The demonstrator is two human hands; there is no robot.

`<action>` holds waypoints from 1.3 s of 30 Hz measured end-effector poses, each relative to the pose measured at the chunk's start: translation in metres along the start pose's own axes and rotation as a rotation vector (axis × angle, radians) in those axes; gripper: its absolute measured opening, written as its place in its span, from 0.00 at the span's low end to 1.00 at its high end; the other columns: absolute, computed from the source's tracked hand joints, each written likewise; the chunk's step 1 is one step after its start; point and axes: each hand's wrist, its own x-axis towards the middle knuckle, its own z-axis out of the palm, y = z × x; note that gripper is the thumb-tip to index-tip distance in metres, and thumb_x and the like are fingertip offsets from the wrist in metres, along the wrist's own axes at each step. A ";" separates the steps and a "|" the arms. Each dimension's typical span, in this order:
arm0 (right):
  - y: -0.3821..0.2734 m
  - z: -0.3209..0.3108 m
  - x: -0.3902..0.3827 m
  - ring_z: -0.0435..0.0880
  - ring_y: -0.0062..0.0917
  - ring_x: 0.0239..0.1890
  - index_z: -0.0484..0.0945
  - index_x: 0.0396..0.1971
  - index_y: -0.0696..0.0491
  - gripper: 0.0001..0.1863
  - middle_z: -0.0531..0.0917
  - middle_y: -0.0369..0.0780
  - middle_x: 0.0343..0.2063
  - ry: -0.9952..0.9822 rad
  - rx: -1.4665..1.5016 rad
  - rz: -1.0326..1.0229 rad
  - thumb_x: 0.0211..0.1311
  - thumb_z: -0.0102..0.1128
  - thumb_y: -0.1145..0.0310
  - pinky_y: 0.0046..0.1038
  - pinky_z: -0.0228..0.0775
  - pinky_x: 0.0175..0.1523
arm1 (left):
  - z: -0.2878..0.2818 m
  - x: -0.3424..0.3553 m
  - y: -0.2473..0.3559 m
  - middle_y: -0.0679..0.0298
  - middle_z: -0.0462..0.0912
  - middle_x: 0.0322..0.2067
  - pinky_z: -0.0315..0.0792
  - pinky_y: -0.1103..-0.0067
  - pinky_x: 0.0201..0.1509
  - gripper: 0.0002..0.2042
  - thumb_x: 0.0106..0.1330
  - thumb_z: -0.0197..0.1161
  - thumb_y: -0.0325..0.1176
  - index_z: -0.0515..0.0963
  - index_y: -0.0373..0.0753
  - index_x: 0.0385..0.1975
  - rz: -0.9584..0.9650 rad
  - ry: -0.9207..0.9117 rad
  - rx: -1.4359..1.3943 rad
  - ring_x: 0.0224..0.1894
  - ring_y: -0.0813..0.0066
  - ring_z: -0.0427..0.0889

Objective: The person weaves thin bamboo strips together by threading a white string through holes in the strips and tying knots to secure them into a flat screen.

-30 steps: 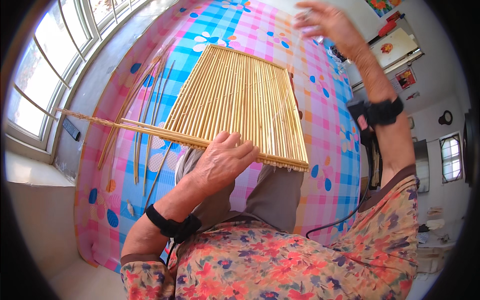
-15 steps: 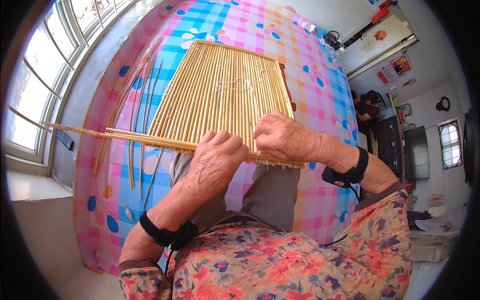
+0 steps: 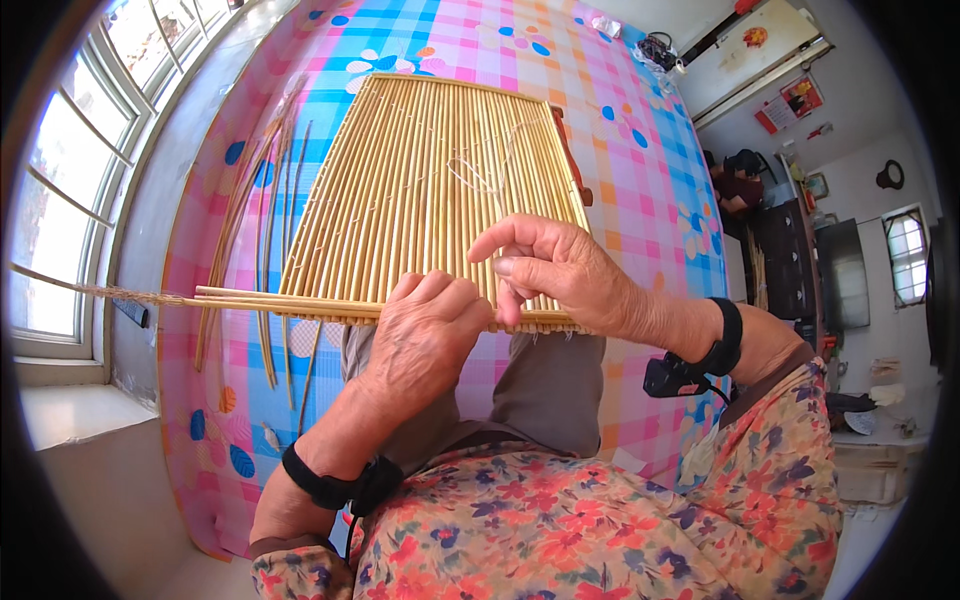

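Note:
A mat of pale reed stalks [image 3: 400,190] tied side by side lies across my lap and the bed in front of me. My left hand [image 3: 424,325] is closed over its near edge, gripping the stalks there. Loose reed stalks [image 3: 260,300], one with a feathery tip, stick out leftward from under that hand. Just right of it, my right hand [image 3: 565,272] hovers over the near edge with index finger and thumb apart and the other fingers curled. A thin pale thread [image 3: 480,180] lies in a loop on the mat, its end running down toward my right hand.
Several more long stalks [image 3: 235,245] lie on the checked, flowered sheet [image 3: 640,250] to the left. A barred window [image 3: 75,200] with a sill borders that side. A reddish-brown wooden piece [image 3: 572,160] shows at the mat's right edge. Another person [image 3: 738,185] is at the far right.
My right hand has loosened from a pinch at the near edge, its index finger and thumb now spread. The thread loop has shifted on the mat. My left hand keeps its grip.

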 end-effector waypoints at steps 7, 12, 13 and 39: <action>-0.001 0.020 0.004 0.63 0.10 0.19 0.76 0.43 0.59 0.11 0.67 0.28 0.18 0.077 0.173 0.060 0.68 0.44 0.74 0.16 0.61 0.26 | -0.005 0.005 0.004 0.68 0.69 0.28 0.64 0.72 0.40 0.05 0.49 0.58 0.30 0.75 0.43 0.27 -0.007 -0.011 -0.004 0.37 0.69 0.72; -0.017 0.025 0.003 0.62 0.09 0.20 0.77 0.40 0.58 0.11 0.68 0.28 0.18 0.078 0.067 0.047 0.68 0.43 0.74 0.15 0.60 0.26 | -0.013 0.003 0.009 0.72 0.76 0.33 0.65 0.72 0.40 0.12 0.44 0.63 0.27 0.80 0.45 0.31 -0.053 -0.104 0.011 0.42 0.71 0.76; -0.018 0.024 0.005 0.63 0.09 0.20 0.77 0.40 0.58 0.11 0.68 0.28 0.18 0.070 0.057 0.036 0.68 0.43 0.75 0.15 0.60 0.26 | -0.014 0.007 0.006 0.72 0.75 0.33 0.65 0.72 0.40 0.12 0.44 0.63 0.27 0.80 0.45 0.31 -0.044 -0.081 0.024 0.42 0.71 0.76; -0.050 -0.069 -0.175 0.81 0.35 0.29 0.80 0.29 0.56 0.04 0.81 0.42 0.26 0.413 -1.339 -0.087 0.56 0.61 0.72 0.30 0.72 0.35 | 0.004 0.008 -0.015 0.62 0.77 0.46 0.63 0.66 0.56 0.21 0.51 0.68 0.29 0.74 0.39 0.47 -0.072 -0.184 0.093 0.51 0.64 0.76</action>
